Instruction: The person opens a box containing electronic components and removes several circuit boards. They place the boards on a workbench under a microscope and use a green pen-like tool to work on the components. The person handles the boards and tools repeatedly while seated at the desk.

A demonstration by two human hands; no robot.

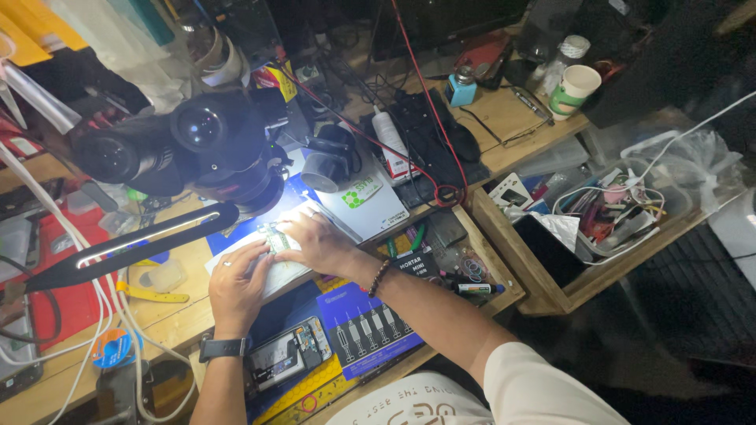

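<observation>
White light falls in a tight pool on the wooden desk (504, 118), directly below the black stereo microscope (197, 149). A small green circuit board (276, 236) lies in that pool on a pale work mat (295, 271), so that it sits under the microscope optics and inside the lit field.

Left hand (236, 285): palm down on the mat, fingers loosely curled, fingertips touching the left edge of the board. It braces the board and does not lift it. A ring is on one finger; a black wristwatch (223, 348) is on the wrist.

Right hand (316, 240): fingers bent over the right end of the board, pressing or pinching it against the mat. Whether a tool is held under the fingers cannot be determined. A beaded bracelet (379, 277) is on the wrist.

Board position: between the two hands, in contact with the fingertips of both, flat on the mat.

Adjacent items:
- An opened phone (287, 358) lies near the desk's front edge, close to the left forearm.
- A blue card of printed tool outlines (370, 327) lies under the right forearm.
- A black lamp arm (126, 248) extends to the left of the hands.
- A paper cup (573, 90) stands well apart at the far right.
- A wooden tray (551, 295) of cables and parts stands to the right of the desk.
</observation>
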